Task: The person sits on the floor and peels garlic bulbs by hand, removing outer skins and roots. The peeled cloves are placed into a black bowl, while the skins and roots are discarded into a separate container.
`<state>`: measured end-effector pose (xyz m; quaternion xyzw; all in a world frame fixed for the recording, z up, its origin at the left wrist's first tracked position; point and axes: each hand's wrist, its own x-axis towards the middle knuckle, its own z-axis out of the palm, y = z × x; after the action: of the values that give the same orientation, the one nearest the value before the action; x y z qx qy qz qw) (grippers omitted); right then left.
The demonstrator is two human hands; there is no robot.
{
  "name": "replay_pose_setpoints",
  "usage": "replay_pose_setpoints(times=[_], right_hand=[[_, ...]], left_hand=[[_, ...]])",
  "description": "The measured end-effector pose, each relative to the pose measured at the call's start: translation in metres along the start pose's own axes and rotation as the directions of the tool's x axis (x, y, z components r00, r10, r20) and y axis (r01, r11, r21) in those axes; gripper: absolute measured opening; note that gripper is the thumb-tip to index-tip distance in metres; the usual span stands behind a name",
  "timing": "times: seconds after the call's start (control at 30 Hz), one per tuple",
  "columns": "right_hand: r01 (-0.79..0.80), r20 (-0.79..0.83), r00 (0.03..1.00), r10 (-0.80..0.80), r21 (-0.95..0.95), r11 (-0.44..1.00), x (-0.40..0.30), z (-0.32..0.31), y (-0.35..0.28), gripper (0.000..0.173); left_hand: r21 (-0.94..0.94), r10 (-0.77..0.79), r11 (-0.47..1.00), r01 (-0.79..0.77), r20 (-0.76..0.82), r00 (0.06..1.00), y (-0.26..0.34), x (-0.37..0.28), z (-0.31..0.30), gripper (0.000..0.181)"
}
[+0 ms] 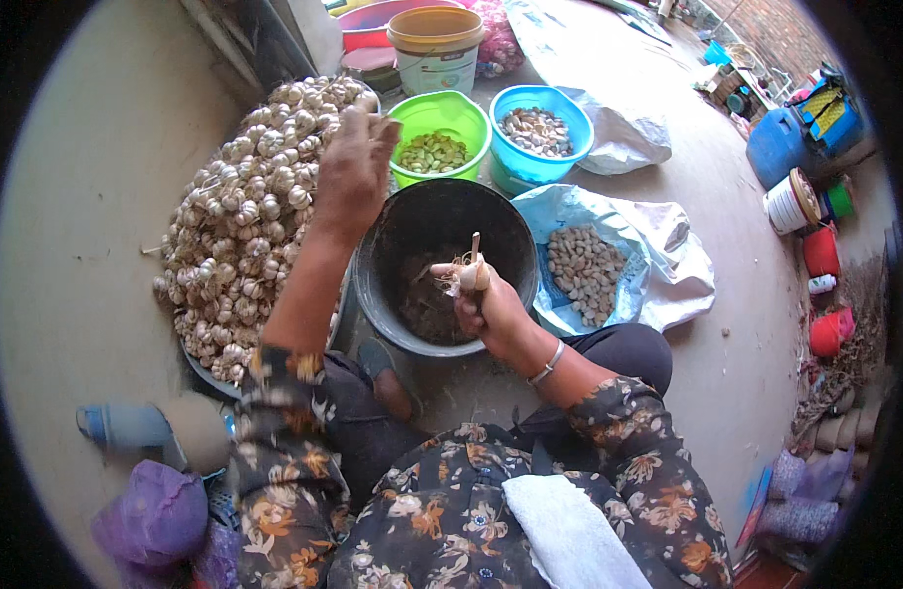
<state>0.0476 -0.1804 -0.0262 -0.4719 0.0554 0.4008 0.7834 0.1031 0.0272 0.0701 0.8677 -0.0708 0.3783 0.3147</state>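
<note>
Over the black bucket, my right hand grips a partly opened garlic bulb with its stem pointing up and its roots showing. My left hand is raised and blurred between the heap of garlic bulbs and the green basin. Its fingers are bent, and whether they hold anything is unclear. Greenish peeled-looking cloves lie in the green basin. Dark brown scraps, perhaps skins, cover the bottom of the bucket.
A blue basin holds cloves. Larger cloves fill an open woven sack at right. Behind the basins stands a white bucket. A purple bag lies at lower left; blue containers stand far right.
</note>
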Motion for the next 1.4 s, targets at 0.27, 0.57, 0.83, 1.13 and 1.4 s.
replay_pose_setpoints(times=[0.27, 0.57, 0.83, 1.13, 1.4], right_hand=[[0.095, -0.131, 0.987, -0.093, 0.014, 0.995, 0.003, -0.003, 0.007, 0.052], [0.364, -0.075, 0.902, -0.425, -0.394, 0.844, 0.022, -0.012, 0.036, 0.050], [0.432, 0.119, 0.901, -0.417, -0.158, 0.888, -0.009, 0.011, 0.023, 0.041], [0.544, -0.001, 0.766, -0.642, -0.531, 0.650, 0.028, -0.014, 0.045, 0.033], [0.331, -0.054, 0.801, -0.596, -0.790, 0.516, 0.028, -0.048, 0.053, 0.060]], left_hand=[[-0.230, -0.252, 0.863, 0.450, 0.575, 0.778, 0.053, -0.089, 0.004, 0.018], [-0.181, -0.162, 0.927, 0.329, 0.598, 0.785, 0.048, -0.105, 0.005, 0.021], [-0.291, -0.341, 0.588, 0.755, 0.757, 0.557, 0.040, -0.113, -0.004, 0.024], [-0.323, -0.256, 0.844, 0.427, 0.457, 0.852, 0.048, -0.140, 0.018, 0.021], [-0.820, -0.695, 0.083, 0.566, 0.359, 0.623, -0.026, -0.144, 0.009, 0.014]])
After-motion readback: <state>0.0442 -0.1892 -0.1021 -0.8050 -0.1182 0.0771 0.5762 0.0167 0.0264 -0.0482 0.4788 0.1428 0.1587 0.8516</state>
